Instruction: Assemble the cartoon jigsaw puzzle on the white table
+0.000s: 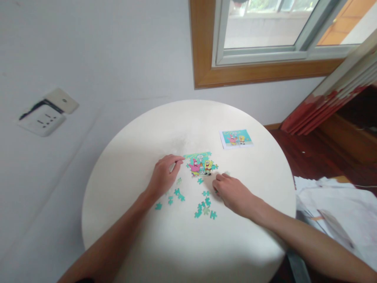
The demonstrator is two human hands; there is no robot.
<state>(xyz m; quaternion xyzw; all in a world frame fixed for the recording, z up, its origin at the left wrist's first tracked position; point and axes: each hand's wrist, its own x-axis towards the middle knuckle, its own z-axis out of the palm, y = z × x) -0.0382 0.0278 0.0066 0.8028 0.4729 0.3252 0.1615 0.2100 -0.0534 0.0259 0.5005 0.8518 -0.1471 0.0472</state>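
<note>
A partly joined jigsaw puzzle [201, 165] with a pink starfish and a yellow sponge character lies mid-table. At its upper left corner is my left hand [165, 173], thumb and forefinger brought together at the puzzle's edge. My right hand [229, 190] rests low at the puzzle's right side, its fingers curled down. A bit of a teal puzzle piece [216, 192] shows by those fingertips; the rest is hidden. Below the puzzle, several loose teal pieces [207, 201] lie near my right hand, and several more pieces [177, 192] lie near my left wrist.
A small picture card [237, 138] with the same characters lies at the back right of the round white table [123, 157]. Behind are a wall and window [265, 27]. Papers [332, 212] are piled at the right, below a red and white curtain [318, 106].
</note>
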